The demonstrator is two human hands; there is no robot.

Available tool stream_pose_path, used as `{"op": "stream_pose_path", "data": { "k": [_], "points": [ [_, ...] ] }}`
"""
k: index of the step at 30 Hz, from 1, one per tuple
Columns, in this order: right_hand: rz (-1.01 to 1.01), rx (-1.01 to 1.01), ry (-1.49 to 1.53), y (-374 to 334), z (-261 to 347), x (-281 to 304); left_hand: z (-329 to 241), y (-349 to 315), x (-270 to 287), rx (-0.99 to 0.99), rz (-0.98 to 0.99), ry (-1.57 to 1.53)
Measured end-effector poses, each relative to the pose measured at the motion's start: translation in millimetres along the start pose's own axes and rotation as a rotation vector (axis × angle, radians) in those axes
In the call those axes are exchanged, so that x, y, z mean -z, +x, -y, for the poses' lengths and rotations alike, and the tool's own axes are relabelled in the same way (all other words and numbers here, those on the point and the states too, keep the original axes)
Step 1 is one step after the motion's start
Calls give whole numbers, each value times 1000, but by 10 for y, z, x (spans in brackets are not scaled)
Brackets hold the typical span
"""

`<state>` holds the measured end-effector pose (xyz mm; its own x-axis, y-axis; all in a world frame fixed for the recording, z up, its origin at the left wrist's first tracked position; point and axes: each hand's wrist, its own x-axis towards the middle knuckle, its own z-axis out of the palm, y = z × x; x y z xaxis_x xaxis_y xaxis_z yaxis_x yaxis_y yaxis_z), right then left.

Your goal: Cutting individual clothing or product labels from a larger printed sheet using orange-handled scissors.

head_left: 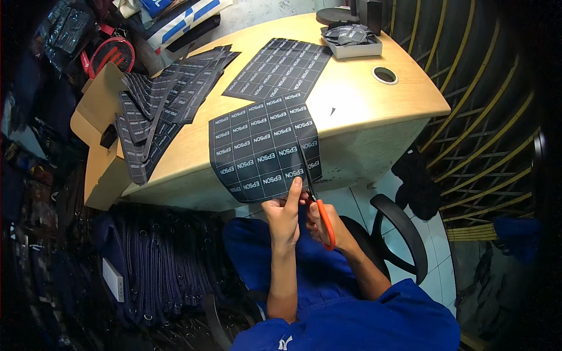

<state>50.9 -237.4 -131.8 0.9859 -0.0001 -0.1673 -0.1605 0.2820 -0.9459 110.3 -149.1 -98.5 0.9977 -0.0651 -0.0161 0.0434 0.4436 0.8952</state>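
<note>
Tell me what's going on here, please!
A person's left hand grips the near edge of a black sheet printed with a white grid. Their right hand holds orange-handled scissors, with the blades at the sheet's right side. Similar black sheets lie on the curved light-brown table, where a shallow pale box holds small black pieces.

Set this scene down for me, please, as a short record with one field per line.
Left hand: left hand grips the near edge of a dark printed sheet, thumb on top
Right hand: right hand holds orange-handled scissors
Scissor blades: at the sheet's right-hand part; depth of any cut unclear
Surface: pale wooden table
Table, left: overlapping pile of similar sheets
Table, far middle: another flat sheet
Table, far right: light tray heaped with small dark pieces
</note>
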Motion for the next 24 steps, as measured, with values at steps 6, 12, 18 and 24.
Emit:
{"op": "stream_pose_path", "data": {
  "k": [6,12,18,24],
  "points": [
    [13,1,-34,5,-26,32,-21,-9,-5,16,-25,18],
    [-10,32,-53,1,-14,41,-26,-14,-14,10,-24,3],
    [-2,-22,-63,-12,26,47,-24,-13,-16,8,-29,19],
    [-32,65,-111,0,34,24,-21,-8,-10,7,-20,25]
  ]
}}
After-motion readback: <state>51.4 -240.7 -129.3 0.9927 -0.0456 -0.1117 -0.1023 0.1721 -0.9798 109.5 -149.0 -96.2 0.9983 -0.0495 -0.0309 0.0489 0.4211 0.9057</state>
